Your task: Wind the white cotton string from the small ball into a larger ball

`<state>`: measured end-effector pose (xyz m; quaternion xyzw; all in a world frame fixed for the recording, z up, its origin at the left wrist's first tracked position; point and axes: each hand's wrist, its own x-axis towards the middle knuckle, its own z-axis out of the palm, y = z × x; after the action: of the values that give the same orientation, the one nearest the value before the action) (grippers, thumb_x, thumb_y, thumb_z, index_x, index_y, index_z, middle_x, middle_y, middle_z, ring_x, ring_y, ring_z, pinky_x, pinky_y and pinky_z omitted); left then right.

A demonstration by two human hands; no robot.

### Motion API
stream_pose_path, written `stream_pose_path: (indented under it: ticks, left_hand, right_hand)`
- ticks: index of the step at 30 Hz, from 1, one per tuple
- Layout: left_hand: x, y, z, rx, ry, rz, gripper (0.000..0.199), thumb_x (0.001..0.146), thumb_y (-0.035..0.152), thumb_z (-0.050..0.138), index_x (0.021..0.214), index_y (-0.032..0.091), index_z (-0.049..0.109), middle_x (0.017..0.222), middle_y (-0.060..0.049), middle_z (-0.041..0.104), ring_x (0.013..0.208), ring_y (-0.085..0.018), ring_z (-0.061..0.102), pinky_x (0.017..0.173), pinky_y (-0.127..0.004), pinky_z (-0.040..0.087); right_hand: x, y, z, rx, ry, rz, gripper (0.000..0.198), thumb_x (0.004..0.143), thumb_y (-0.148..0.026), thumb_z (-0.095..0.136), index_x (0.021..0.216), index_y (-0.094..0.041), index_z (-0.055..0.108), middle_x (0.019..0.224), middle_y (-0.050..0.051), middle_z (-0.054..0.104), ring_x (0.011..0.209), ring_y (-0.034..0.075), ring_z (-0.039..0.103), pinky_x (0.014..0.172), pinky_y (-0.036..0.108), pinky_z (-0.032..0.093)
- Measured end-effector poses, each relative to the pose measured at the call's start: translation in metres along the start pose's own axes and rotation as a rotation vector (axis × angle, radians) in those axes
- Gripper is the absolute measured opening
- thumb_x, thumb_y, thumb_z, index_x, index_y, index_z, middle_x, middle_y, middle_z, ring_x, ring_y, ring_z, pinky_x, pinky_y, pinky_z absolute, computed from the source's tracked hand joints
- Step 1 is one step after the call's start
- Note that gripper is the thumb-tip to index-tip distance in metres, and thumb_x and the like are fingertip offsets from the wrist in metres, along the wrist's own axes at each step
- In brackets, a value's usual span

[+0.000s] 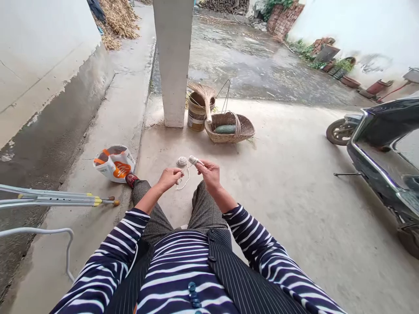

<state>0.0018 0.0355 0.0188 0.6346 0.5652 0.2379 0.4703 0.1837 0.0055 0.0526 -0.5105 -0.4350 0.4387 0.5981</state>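
While the person sits with knees apart, a striped shirt (176, 270) and a dark pinstriped vest (229, 266) fill the near part of the view, with grey trousers (207, 209) beyond them. Both forearms reach forward over the lap. The left hand (170, 179) is closed in a pinch, thumb against fingers, on a thin white cord (187, 179), which hangs in a loose loop between the hands. The right hand (210, 175) is wrapped round a white roll (194, 160), gripping its near end so that the far end sticks out past the fingers, tilted up and to the left. Just beside the roll, beyond the left hand, is a ball (182, 161) of white cord; whether it touches the roll I cannot tell.

At left, crutches (65, 199) lie pointing toward the person's leg, and a white bag (111, 168) with orange handles stands by the shoe (131, 179). Farther out, a pillar (173, 65) rises beside a bucket (195, 117) with a broom (207, 98) laid across its top. Next to these sits a wicker basket (247, 126) holding a green gourd (225, 129). A scooter (376, 152) stands at right. Past the wet yard (235, 56) are stacked bricks (284, 19).
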Motion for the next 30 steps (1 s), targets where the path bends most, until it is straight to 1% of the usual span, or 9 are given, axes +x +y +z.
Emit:
stream_pose_path:
  ticks: [3,5,7,9,12,16,20,23,30]
  left_hand:
    - [-0.005,0.009,0.002,-0.029,0.112,0.076,0.028,0.08,0.023,0.056,0.098,0.018,0.077,0.093,-0.004,0.078,0.065,-0.017,0.068,0.063,-0.026,0.055]
    - [-0.012,0.018,0.001,-0.037,0.212,0.187,0.031,0.083,0.022,0.058,0.107,0.019,0.077,0.105,-0.005,0.079,0.083,-0.02,0.073,0.079,-0.029,0.057]
    - [-0.02,0.03,0.0,-0.052,0.295,0.304,0.03,0.086,0.023,0.062,0.112,0.02,0.076,0.114,-0.006,0.078,0.102,-0.023,0.072,0.096,-0.032,0.054]
    - [-0.028,0.043,0.001,-0.073,0.348,0.394,0.027,0.088,0.026,0.066,0.111,0.02,0.077,0.116,-0.007,0.078,0.111,-0.024,0.07,0.103,-0.034,0.05]
    - [-0.033,0.056,0.003,-0.124,0.353,0.418,0.023,0.089,0.033,0.069,0.104,0.019,0.079,0.106,-0.006,0.08,0.102,-0.024,0.072,0.096,-0.032,0.052]
    - [-0.031,0.058,0.008,-0.237,0.311,0.373,0.028,0.087,0.043,0.072,0.098,0.018,0.08,0.096,-0.005,0.08,0.092,-0.023,0.073,0.087,-0.03,0.053]
    - [-0.029,0.052,0.012,-0.324,0.267,0.332,0.03,0.083,0.045,0.075,0.09,0.017,0.08,0.089,-0.004,0.079,0.088,-0.022,0.072,0.085,-0.03,0.051]
    - [-0.03,0.048,0.016,-0.336,0.24,0.315,0.03,0.085,0.047,0.072,0.083,0.017,0.079,0.082,-0.004,0.077,0.085,-0.021,0.07,0.085,-0.03,0.05]
    - [-0.04,0.025,0.019,-0.3,0.161,0.245,0.027,0.085,0.04,0.066,0.082,0.017,0.079,0.083,-0.005,0.077,0.079,-0.02,0.067,0.078,-0.029,0.049]
  right_hand:
    - [0.002,-0.006,0.002,0.027,0.0,0.016,0.03,0.069,-0.048,0.083,0.078,-0.019,0.081,0.066,-0.003,0.06,0.052,0.007,0.047,0.052,0.024,0.04]
    - [0.003,-0.01,0.003,0.023,-0.011,0.001,0.031,0.069,-0.048,0.083,0.079,-0.019,0.081,0.066,-0.003,0.061,0.052,0.007,0.047,0.052,0.024,0.041]
    - [0.002,-0.013,0.004,0.013,-0.023,-0.019,0.031,0.069,-0.048,0.083,0.078,-0.019,0.08,0.067,-0.002,0.061,0.053,0.008,0.047,0.052,0.024,0.042]
    - [0.001,-0.016,0.007,0.004,-0.033,-0.027,0.032,0.069,-0.049,0.082,0.077,-0.018,0.08,0.068,-0.002,0.062,0.055,0.008,0.047,0.052,0.024,0.042]
    - [-0.002,-0.018,0.012,-0.007,-0.032,-0.018,0.034,0.069,-0.05,0.082,0.08,-0.018,0.08,0.072,0.0,0.064,0.058,0.009,0.049,0.052,0.024,0.043]
    - [-0.005,-0.019,0.017,-0.034,-0.038,-0.041,0.035,0.071,-0.053,0.081,0.083,-0.02,0.082,0.077,0.001,0.066,0.064,0.012,0.054,0.055,0.025,0.046]
    - [-0.005,-0.02,0.017,-0.039,-0.042,-0.08,0.032,0.073,-0.051,0.081,0.082,-0.02,0.082,0.084,0.004,0.071,0.076,0.016,0.061,0.06,0.025,0.048]
    - [-0.003,-0.022,0.017,-0.002,-0.024,-0.038,0.034,0.072,-0.051,0.081,0.084,-0.019,0.081,0.082,0.003,0.073,0.072,0.015,0.06,0.06,0.027,0.048]
    - [-0.002,-0.027,0.012,0.095,0.035,0.004,0.033,0.07,-0.05,0.082,0.08,-0.018,0.079,0.069,0.001,0.07,0.066,0.014,0.062,0.061,0.027,0.05]
